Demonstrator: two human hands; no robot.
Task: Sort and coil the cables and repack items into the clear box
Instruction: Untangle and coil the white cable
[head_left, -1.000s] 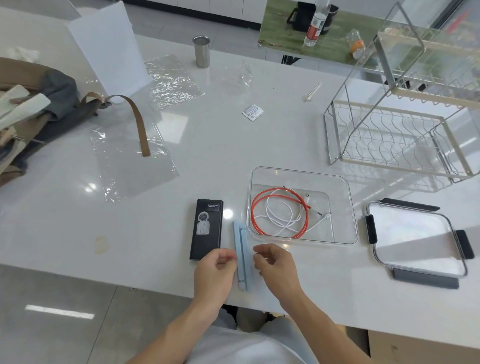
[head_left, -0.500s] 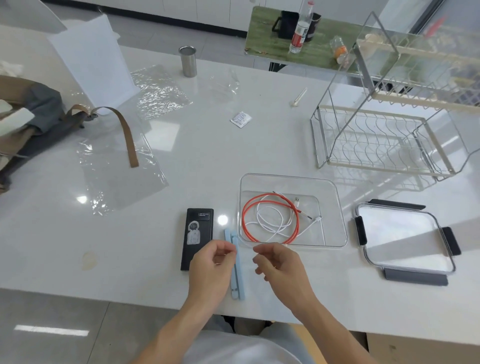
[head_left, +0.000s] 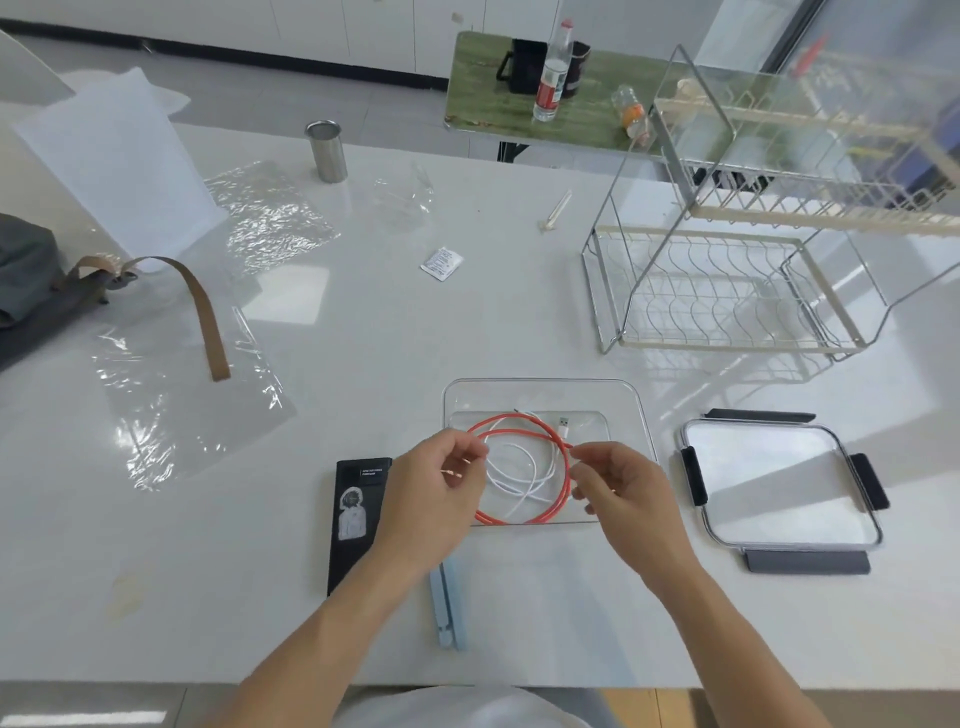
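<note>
The clear box (head_left: 540, 383) sits open on the white table in front of me. A coiled orange cable (head_left: 521, 518) and a loosely coiled white cable (head_left: 511, 483) lie inside it. My left hand (head_left: 434, 499) hovers at the orange loop's left edge with its fingers curled; whether it grips is unclear. Thumb and forefinger of my right hand (head_left: 626, 493) pinch the orange cable on its right side. A black rectangular box (head_left: 356, 519) and a narrow light-blue item (head_left: 447, 608) lie on the table left of the clear box.
The box's lid (head_left: 774, 483) with dark clips lies to the right. A wire dish rack (head_left: 727, 291) stands behind it. Crinkled plastic sheets (head_left: 171, 415), a bag strap (head_left: 205, 312), a steel cup (head_left: 326, 151) and a small sachet (head_left: 441, 263) lie further off.
Both hands have moved away from the light-blue item, forward and up to the clear box, and now sit at the orange cable. The view has tilted slightly.
</note>
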